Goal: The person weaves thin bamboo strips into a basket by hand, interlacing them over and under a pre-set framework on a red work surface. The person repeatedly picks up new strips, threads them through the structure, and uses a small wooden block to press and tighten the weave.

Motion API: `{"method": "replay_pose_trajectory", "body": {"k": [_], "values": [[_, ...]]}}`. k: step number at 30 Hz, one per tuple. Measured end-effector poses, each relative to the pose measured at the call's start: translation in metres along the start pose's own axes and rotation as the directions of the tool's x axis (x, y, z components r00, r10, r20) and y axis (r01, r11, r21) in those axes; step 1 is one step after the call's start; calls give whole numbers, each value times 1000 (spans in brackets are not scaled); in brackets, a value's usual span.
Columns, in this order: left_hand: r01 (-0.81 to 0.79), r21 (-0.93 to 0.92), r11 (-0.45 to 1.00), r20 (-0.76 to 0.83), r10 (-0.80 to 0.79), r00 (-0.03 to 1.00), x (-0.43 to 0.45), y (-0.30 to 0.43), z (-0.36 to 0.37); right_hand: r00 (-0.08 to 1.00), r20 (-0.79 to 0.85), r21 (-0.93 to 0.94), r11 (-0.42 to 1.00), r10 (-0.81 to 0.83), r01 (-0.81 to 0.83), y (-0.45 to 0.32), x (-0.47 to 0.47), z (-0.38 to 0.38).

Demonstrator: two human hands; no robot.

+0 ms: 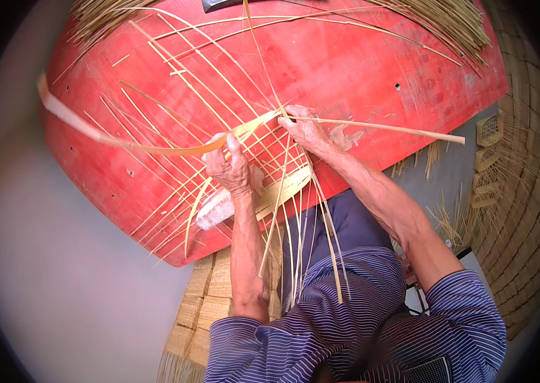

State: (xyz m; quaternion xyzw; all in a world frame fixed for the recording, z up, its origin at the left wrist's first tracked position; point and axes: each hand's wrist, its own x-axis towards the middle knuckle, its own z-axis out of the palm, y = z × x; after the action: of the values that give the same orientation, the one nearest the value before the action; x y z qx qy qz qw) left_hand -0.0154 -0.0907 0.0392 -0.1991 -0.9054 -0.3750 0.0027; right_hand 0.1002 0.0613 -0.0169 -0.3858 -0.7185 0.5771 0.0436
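Note:
A partly woven bamboo lattice (pixel 277 154) lies near the front edge of the red board, its long loose splints fanning out to the far left and towards my lap. My left hand (pixel 230 165) pinches a broad flat bamboo strip (pixel 155 150), whose free end sweeps up to the left. The strip runs on along the lattice's far edge to my right hand (pixel 304 128). There the fingertips of my right hand grip the strip where it meets crossing splints. From that hand a thin splint (pixel 394 128) sticks out to the right. A whitish block (pixel 216 209) rests on the lattice beside my left wrist.
Bundles of thin bamboo splints (pixel 447 24) lie at the red board's (pixel 361 62) far corners, with loose splints between them. A dark object (pixel 224 4) sits at the far edge. Stacked woven pieces (pixel 488 158) stand on the right, and more woven panels (pixel 203 306) below left.

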Motion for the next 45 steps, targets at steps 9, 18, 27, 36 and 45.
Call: {"method": "replay_pose_trajectory", "body": {"k": [9, 18, 27, 36, 45], "values": [[635, 26, 772, -86, -631, 771, -18, -26, 9, 995, 103, 57, 998, -11, 5, -3, 4, -6], [368, 641, 674, 262, -642, 721, 7, -44, 14, 977, 208, 91, 993, 48, -69, -5, 6, -6], [-399, 49, 916, 527, 316, 789, 48, -19, 70, 978, 207, 23, 1000, -13, 8, -2, 8, -8], [520, 33, 854, 726, -378, 575, 54, -17, 99, 894, 394, 199, 930, 212, -308, -1, 10, -26], [341, -199, 919, 606, -159, 780, 24, -9, 76, 897, 384, 232, 917, 220, -324, 0, 5, -21]]}}
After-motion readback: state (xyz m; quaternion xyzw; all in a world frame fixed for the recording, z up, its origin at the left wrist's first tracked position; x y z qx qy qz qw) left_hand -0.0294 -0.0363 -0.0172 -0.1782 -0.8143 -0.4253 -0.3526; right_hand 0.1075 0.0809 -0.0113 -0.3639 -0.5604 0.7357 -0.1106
